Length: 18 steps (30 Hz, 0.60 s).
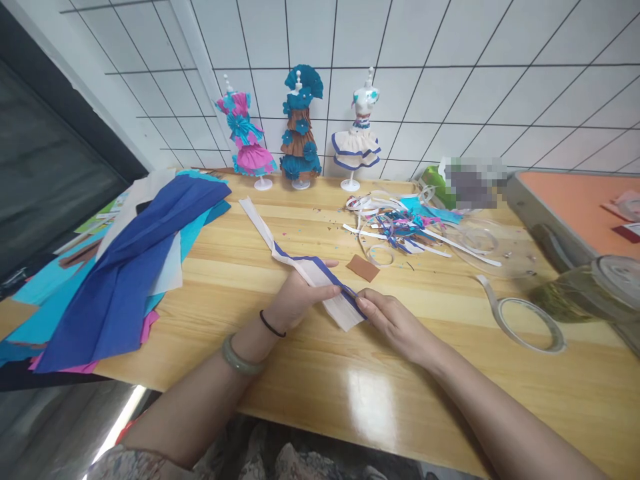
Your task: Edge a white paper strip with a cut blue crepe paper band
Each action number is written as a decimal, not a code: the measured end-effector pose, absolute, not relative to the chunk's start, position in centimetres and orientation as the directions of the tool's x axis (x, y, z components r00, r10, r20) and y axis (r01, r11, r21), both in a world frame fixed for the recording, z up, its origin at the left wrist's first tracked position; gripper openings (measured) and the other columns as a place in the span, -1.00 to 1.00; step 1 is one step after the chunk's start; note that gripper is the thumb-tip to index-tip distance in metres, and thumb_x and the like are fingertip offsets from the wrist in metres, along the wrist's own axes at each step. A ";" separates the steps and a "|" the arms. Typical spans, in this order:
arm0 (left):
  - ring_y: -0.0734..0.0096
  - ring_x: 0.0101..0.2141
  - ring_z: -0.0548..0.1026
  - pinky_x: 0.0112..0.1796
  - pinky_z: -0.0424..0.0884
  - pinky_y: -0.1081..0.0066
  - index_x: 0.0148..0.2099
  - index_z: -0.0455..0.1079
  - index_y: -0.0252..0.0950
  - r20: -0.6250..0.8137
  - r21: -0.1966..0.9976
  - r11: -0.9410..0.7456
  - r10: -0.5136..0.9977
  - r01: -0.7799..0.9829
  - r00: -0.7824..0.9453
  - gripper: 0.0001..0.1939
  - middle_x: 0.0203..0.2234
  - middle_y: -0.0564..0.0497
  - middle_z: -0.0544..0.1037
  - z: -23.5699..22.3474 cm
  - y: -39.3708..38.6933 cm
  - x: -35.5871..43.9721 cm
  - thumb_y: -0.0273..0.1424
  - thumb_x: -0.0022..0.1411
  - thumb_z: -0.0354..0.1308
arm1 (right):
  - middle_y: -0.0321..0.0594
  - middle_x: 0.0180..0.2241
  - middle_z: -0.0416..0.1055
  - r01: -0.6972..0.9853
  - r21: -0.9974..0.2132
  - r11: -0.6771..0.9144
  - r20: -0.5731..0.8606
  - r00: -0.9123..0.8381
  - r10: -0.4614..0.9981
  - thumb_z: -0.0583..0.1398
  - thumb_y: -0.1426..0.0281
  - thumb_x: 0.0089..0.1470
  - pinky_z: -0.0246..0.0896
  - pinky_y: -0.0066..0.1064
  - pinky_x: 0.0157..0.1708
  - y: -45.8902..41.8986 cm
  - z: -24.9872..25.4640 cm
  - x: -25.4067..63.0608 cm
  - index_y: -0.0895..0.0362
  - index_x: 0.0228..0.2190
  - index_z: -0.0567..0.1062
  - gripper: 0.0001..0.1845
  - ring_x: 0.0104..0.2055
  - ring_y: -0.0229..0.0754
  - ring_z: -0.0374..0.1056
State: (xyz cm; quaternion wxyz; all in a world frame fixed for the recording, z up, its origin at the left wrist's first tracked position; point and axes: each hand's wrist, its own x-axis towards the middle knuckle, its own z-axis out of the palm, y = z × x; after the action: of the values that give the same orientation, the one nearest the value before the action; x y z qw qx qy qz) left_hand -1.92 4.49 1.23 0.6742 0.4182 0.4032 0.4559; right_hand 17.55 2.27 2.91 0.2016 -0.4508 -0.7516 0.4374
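Note:
A long strip of white crepe paper (345,315) with a dark blue edge slants over the middle of the table. My left hand (299,293) grips it partway along, thumb on top and fingers beneath. At its near right end, my right hand (387,317) pinches the blue edging (354,293) between thumb and fingers. The far left end of the strip trails away from my left hand. Just beyond my hands lies a small brown paper piece (363,268).
Stacked crepe paper sheets (135,267) cover the left side. Three small dress forms (357,143) in paper dresses stand by the tiled wall. Scraps (400,227) lie at the back right. A roll of tape (533,325) and a jar (585,287) are at the right.

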 end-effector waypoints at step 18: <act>0.39 -0.28 0.46 -0.16 0.33 0.35 -0.09 0.35 -0.30 -0.178 0.910 0.259 0.949 -0.325 0.259 -0.48 -0.33 0.02 0.51 1.3 4.5 -1.8 -0.44 -0.17 0.38 | -0.34 -0.55 0.17 0.521 -0.822 0.230 -0.079 -0.504 0.860 -0.16 0.12 0.21 0.00 -0.42 -0.45 2.4 2.5 17.5 0.09 -0.50 0.19 -0.60 -0.49 -0.28 0.11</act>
State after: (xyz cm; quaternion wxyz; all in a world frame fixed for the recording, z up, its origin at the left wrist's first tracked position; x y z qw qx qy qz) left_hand -1.77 4.52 1.32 0.6882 0.3951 0.3951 0.4628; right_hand 17.52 2.36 2.48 0.2011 -0.4554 -0.7580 0.4214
